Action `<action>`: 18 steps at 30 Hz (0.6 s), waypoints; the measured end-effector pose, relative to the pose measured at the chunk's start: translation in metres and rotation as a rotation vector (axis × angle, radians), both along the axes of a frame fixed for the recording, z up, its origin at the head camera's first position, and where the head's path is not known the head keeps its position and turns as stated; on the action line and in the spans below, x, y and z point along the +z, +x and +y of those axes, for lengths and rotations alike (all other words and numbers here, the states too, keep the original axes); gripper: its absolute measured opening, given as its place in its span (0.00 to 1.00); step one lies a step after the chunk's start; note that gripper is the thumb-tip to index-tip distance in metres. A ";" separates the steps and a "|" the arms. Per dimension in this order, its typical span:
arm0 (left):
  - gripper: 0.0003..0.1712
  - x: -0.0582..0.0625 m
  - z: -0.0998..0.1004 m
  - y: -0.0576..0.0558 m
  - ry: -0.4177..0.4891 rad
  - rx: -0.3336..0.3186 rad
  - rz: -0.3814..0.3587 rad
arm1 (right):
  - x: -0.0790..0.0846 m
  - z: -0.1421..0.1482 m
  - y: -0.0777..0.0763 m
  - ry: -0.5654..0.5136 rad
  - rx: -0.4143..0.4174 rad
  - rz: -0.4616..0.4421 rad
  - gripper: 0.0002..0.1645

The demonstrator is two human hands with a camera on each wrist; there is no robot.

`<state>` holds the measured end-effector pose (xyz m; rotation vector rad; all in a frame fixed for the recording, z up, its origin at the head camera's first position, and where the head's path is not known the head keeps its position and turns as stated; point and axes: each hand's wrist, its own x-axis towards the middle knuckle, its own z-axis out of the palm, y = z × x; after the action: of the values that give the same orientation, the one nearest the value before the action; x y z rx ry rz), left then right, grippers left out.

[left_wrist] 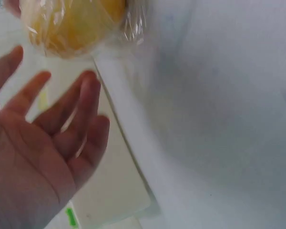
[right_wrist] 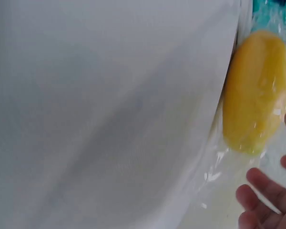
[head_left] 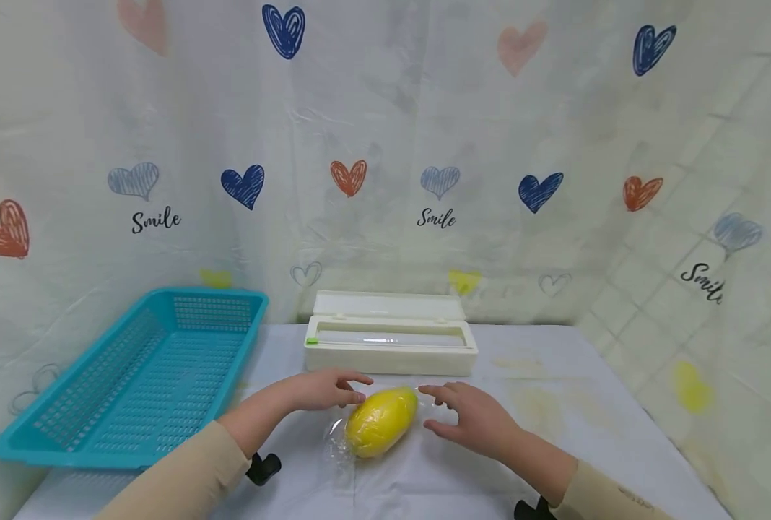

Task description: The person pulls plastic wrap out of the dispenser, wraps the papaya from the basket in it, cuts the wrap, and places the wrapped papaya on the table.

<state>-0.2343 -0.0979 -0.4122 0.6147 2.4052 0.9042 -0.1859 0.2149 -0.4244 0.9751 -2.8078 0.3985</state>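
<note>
A yellow oval fruit [head_left: 380, 422], shaped like a mango and greenish at one end, lies wrapped in clear cling film [head_left: 340, 444] between my hands. The film spreads out loosely past both ends of it. My left hand [head_left: 323, 390] is at the fruit's upper left, thumb tip right at its side; in the left wrist view its fingers [left_wrist: 88, 95] are spread and loosely bent. On the other side, my right hand [head_left: 473, 419] has its index fingertip by the film's edge, thumb apart. Neither hand grips the fruit.
Behind the fruit stands a white cling film dispenser [head_left: 390, 359] with its lid raised and a green slider at the left. A blue perforated basket [head_left: 229, 390] takes up the left side. A heart-printed curtain [head_left: 385, 245] hangs behind the white-covered table [head_left: 535, 477].
</note>
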 end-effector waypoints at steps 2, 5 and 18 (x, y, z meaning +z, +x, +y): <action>0.29 -0.003 0.000 -0.005 0.001 -0.038 -0.036 | -0.001 -0.004 0.008 -0.060 -0.084 -0.134 0.32; 0.30 -0.005 0.000 -0.010 -0.004 -0.088 -0.069 | -0.004 -0.014 0.016 -0.132 -0.166 -0.280 0.33; 0.32 -0.016 0.010 0.000 0.074 -0.085 -0.119 | -0.013 -0.036 0.021 -0.335 -0.260 -0.418 0.33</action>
<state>-0.2348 -0.0877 -0.4280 0.6664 2.2311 0.9691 -0.1646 0.1792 -0.4378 0.4931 -3.0168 1.1007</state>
